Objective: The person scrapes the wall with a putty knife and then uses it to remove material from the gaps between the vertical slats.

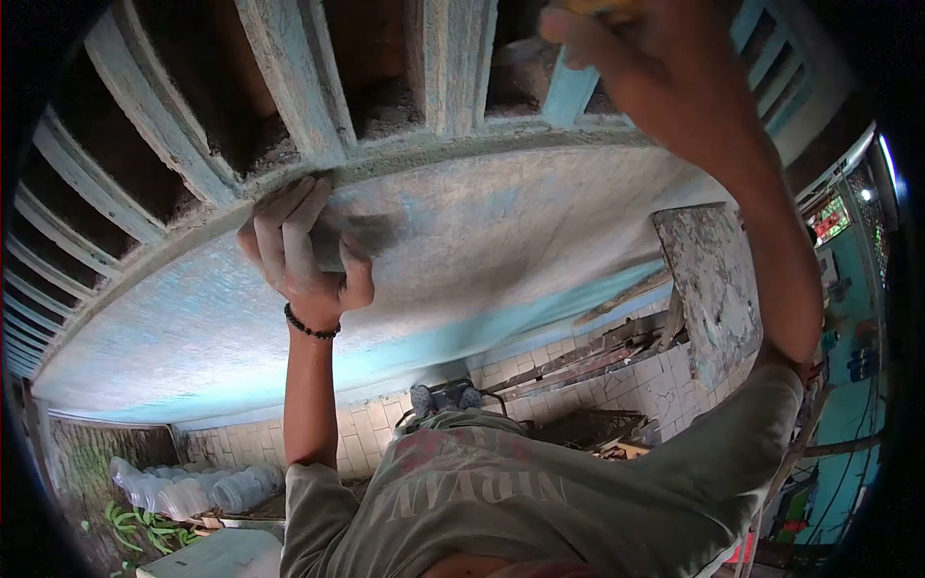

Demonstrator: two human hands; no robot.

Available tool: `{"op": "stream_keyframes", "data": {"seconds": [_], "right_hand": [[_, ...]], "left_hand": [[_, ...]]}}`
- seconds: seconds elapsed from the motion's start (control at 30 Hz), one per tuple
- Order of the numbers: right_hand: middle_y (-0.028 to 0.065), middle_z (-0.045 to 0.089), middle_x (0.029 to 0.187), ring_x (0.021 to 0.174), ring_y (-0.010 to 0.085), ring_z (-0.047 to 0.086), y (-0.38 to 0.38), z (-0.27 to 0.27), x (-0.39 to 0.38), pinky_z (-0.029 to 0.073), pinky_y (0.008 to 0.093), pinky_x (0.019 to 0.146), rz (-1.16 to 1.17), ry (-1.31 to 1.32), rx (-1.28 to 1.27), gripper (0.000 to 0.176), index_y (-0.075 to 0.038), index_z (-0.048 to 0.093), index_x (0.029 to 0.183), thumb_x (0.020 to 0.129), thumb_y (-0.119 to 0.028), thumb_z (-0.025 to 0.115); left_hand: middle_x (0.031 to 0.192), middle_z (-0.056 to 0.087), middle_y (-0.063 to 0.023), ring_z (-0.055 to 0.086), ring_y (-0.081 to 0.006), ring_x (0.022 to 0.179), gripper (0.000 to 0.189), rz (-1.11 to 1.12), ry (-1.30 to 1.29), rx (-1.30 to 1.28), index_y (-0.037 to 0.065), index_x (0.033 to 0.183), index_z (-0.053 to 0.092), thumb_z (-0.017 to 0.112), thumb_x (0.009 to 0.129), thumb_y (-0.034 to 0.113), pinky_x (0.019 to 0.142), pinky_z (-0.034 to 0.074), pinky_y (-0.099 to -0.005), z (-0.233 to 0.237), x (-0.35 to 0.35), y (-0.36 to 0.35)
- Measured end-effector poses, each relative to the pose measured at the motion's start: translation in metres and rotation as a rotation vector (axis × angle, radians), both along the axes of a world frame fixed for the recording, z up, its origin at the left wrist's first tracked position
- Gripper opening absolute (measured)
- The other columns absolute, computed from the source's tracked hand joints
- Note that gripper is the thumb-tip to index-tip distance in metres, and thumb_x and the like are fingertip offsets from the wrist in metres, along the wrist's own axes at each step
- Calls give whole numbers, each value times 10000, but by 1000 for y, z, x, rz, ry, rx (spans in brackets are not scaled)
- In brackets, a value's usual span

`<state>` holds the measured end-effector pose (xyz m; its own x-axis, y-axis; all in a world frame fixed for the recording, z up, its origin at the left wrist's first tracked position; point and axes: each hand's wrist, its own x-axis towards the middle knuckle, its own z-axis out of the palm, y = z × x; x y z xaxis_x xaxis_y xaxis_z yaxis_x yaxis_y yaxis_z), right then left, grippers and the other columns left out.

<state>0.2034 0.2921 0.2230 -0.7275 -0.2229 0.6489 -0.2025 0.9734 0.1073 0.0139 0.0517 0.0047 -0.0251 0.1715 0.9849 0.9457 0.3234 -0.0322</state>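
My left hand (310,246), dusty and with a dark beaded bracelet at its wrist, rests against the upper part of the painted wall (501,217). Its fingers are stretched up to the ledge below the balusters, with the thumb apart. Raised at the upper right, my right hand (655,77) is closed around a yellow-handled tool (605,8) beside the balusters. Most of this tool is hidden or cut off by the frame's top, and its working end is blurred. The pale blue balusters (458,67) look worn and dusty, with dark gaps between them.
A stained board (711,279) stands to the right, under my right arm. Long wooden pieces (588,361) lie on the tiled floor (361,424). Clear plastic bottles (193,489) and a white container (212,554) are at the lower left.
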Motion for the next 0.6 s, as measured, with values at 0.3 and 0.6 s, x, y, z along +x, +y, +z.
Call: {"op": "stream_keyframes", "data": {"seconds": [0.3, 0.6], "right_hand": [[84, 470, 668, 523, 155, 535, -11, -10, 10, 367, 328, 476, 124, -20, 58, 241, -49, 448, 1000, 962, -25, 684], [74, 514, 661, 532, 151, 577, -1, -18, -1, 427, 315, 482, 120, 42, -78, 231, -49, 467, 975, 947, -17, 693]], "left_hand": [[1187, 685, -122, 581, -316, 1086, 511, -33, -3, -15, 59, 1201, 737, 617, 771, 308, 1012, 387, -458, 5, 2, -3], [1195, 697, -138, 589, -326, 1157, 514, -4, -41, -44, 79, 1242, 734, 591, 870, 405, 1048, 375, -490, -1, 0, -6]]}}
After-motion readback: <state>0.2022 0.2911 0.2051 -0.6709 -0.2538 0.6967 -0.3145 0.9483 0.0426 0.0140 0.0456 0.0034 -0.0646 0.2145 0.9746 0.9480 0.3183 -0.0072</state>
